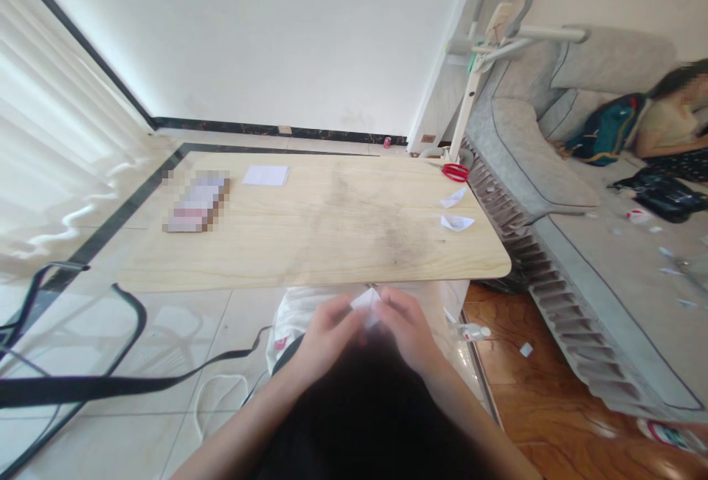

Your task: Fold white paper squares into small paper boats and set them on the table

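Between my two hands, just below the near table edge, is a small piece of folded white paper [366,298]. My left hand [335,324] is closed on its left side, and my right hand [405,320] pinches its right side. Part of the paper is covered by my fingers, so its full shape cannot be made out. On the right end of the wooden table [310,244] lie two folded paper shapes, an upper one [454,197] and a lower, boat-like one [457,223]. Red-handled scissors [455,172] rest at the far right corner.
A stack of white paper [266,175] and a blurred-out object [196,203] lie on the table's left part. On the right stands a grey sofa [531,141], where a person [669,122] sits beside a backpack [611,130]. A bottle [474,332] lies below the table.
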Demonstrator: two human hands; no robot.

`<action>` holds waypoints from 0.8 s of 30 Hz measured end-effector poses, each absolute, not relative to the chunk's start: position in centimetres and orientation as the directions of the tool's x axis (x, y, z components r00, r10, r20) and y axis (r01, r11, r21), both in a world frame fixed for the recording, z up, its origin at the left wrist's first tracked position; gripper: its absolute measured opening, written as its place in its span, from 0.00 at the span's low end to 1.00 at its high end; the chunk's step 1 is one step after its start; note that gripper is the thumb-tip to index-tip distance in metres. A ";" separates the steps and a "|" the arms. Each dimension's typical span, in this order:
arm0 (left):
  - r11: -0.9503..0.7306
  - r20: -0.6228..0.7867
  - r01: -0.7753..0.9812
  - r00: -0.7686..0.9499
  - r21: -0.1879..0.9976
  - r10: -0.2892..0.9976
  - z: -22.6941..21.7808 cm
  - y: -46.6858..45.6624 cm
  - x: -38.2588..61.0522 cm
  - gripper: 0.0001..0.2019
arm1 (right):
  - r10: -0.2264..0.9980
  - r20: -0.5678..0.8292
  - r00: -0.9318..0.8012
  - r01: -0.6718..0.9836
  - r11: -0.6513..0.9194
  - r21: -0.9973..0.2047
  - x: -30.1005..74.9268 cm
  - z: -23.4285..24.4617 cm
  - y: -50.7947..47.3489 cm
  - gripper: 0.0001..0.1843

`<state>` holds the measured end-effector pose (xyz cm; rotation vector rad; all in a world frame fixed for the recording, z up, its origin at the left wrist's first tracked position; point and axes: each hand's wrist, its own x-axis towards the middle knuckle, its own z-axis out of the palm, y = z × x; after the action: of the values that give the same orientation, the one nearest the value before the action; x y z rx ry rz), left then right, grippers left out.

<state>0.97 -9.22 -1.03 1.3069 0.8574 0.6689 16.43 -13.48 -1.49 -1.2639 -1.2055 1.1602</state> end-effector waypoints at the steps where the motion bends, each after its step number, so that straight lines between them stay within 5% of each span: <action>1: 0.153 -0.155 0.049 0.537 0.987 0.829 -0.9 -9.1 1.0 0.13 | 0.999 -0.024 0.026 0.068 -0.026 -0.997 16.6 -1.1 -13.4 0.19; 13: 0.126 -0.115 0.023 0.590 0.992 0.799 -1.9 -8.2 1.8 0.16 | 0.962 -0.107 -0.251 0.338 -0.016 -0.941 20.1 0.9 -10.0 0.15; 24: 0.206 -0.172 -0.003 0.539 0.979 0.825 -1.5 -8.5 0.6 0.14 | 0.985 -0.042 -0.170 0.077 -0.029 -0.997 18.0 -0.3 -10.1 0.18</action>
<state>0.63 -8.46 -1.48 1.2385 0.8346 0.6814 17.97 -10.10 -0.27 -1.2053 -1.3747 1.3267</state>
